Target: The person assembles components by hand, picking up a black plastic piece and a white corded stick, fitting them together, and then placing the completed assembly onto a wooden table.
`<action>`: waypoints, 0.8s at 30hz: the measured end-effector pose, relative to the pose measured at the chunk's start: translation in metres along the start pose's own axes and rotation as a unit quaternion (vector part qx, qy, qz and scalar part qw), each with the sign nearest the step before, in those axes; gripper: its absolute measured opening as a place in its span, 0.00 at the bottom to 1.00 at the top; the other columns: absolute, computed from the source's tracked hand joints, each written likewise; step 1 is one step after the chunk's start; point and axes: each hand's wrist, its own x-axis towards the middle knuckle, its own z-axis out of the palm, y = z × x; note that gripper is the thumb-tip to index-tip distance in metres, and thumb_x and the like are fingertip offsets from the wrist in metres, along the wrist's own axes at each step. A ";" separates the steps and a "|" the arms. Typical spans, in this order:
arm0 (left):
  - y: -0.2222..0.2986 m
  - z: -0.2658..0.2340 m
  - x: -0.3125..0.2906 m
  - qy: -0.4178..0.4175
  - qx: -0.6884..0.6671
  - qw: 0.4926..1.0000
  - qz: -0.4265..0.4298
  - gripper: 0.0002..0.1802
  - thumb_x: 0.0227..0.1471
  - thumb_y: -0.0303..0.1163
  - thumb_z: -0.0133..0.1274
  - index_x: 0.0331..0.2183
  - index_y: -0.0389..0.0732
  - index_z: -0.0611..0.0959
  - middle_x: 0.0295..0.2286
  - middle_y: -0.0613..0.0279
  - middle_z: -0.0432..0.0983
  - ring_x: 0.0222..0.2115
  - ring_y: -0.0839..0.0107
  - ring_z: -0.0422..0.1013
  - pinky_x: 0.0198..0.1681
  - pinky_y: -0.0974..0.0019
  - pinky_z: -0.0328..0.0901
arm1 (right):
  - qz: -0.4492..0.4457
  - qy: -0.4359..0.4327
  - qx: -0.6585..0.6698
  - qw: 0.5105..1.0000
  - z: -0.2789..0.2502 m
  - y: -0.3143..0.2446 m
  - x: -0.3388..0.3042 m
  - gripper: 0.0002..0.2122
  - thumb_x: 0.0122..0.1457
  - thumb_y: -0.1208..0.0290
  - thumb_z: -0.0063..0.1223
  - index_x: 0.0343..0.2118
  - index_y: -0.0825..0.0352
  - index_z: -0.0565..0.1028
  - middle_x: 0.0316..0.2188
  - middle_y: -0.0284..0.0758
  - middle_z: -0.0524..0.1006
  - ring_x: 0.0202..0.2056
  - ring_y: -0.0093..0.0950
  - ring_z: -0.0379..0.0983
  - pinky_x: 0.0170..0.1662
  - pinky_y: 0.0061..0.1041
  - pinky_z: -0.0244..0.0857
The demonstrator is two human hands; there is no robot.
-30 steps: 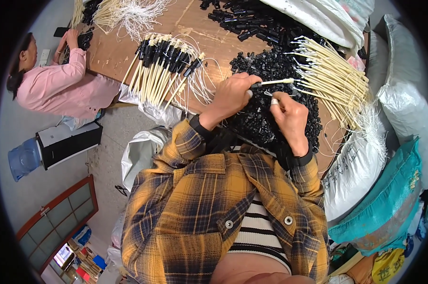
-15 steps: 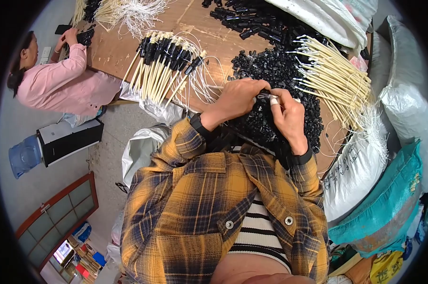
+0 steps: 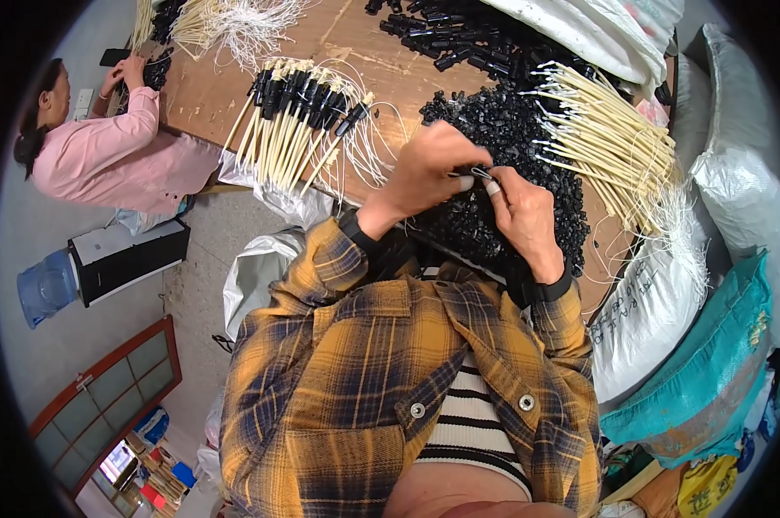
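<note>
My left hand (image 3: 426, 171) is curled over the near edge of a heap of small black plastic parts (image 3: 502, 129), its upper side smeared by motion. What its fingers close on is hidden. To its right, my right hand (image 3: 526, 214) pinches a small black part (image 3: 480, 173) with a pale glint, thumb against forefinger. The fingertips of both hands nearly meet around that piece. Pale wrappings cover a fingertip on each hand. Left of my hands lies a bundle of cream sticks with black sockets (image 3: 299, 99) and white wires. Right of the heap rests a pile of cream sticks with white tips (image 3: 610, 142).
Longer black sockets (image 3: 442, 39) lie at the back of the brown table (image 3: 347, 34), by a white sack (image 3: 580, 26). Stuffed sacks, one teal (image 3: 701, 363), crowd the right side. A person in pink (image 3: 118, 155) works at the far left, near more sticks and wires (image 3: 234, 26).
My left hand has lifted and turned slightly, and now blurs. The right hand stays in nearly the same place, and the small black part shows more clearly between the hands.
</note>
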 end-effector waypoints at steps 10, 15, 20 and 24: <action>-0.012 0.001 -0.012 -0.065 -0.184 0.981 -0.002 0.10 0.36 0.18 0.57 0.27 0.40 0.81 0.29 0.60 0.77 0.32 0.64 0.73 0.35 0.65 0.67 | 0.044 -0.026 0.108 0.993 0.010 0.006 -0.008 0.06 0.56 0.76 0.53 0.35 0.68 0.78 0.18 0.37 0.73 0.19 0.23 0.70 0.24 0.20 0.62; -0.090 -0.026 -0.046 -0.047 0.143 0.972 -0.182 0.17 0.43 0.19 0.49 0.39 0.39 0.81 0.33 0.53 0.78 0.34 0.59 0.75 0.38 0.61 0.69 | 0.180 0.019 0.179 0.967 0.008 0.010 -0.018 0.04 0.56 0.77 0.52 0.32 0.69 0.78 0.15 0.20 0.62 0.19 0.11 0.53 0.22 0.15 0.48; -0.086 -0.028 -0.043 -0.070 0.087 0.979 -0.169 0.17 0.41 0.21 0.52 0.38 0.40 0.81 0.28 0.55 0.77 0.29 0.59 0.74 0.32 0.63 0.68 | 0.203 -0.016 0.170 0.964 0.015 0.016 -0.014 0.04 0.56 0.76 0.52 0.31 0.70 0.77 0.15 0.20 0.62 0.19 0.10 0.53 0.22 0.15 0.48; -0.095 -0.004 -0.037 -0.055 0.093 0.988 -0.111 0.15 0.36 0.20 0.55 0.33 0.38 0.80 0.22 0.54 0.73 0.23 0.60 0.71 0.28 0.63 0.66 | 0.205 -0.001 0.173 0.963 0.019 0.017 -0.015 0.05 0.53 0.72 0.52 0.30 0.67 0.78 0.11 0.27 0.61 0.16 0.14 0.56 0.20 0.19 0.52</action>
